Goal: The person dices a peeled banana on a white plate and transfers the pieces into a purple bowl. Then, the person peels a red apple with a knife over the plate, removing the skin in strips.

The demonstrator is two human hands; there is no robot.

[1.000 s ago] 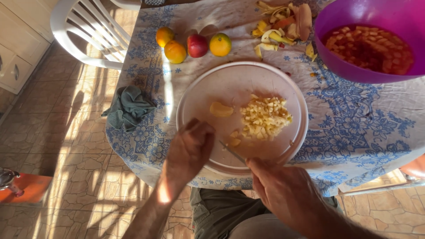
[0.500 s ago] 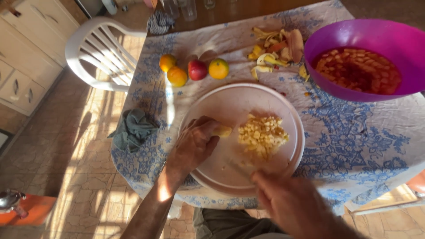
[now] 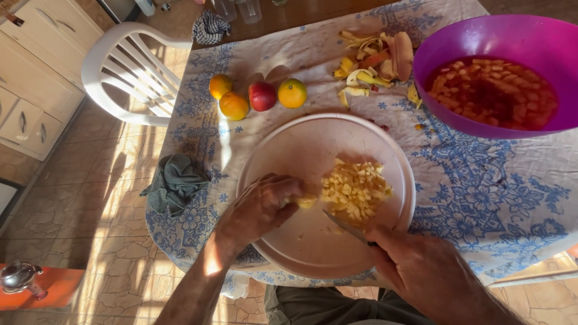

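Plate (image 3: pixel 301 144): lying at the table's (image 3: pixel 481 192) near edge.
On plate: diced fruit (image 3: pixel 354 189) sitting right of centre, knife (image 3: pixel 346 226) lying just before it.
Behind plate: whole fruits (image 3: pixel 257 96) lying left, peels (image 3: pixel 373 60) lying right.
Bowl (image 3: pixel 457 42): standing far right.
Cloth (image 3: pixel 174 180): lying left of plate.
Chair (image 3: pixel 126 72): standing beyond table's left corner.

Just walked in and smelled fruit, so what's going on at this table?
A person is cutting fruit on a round pale board. The left hand pins a yellow piece beside a heap of diced fruit, while the right hand holds a knife. A purple bowl holds chopped fruit in red juice; peels and whole fruit lie behind.
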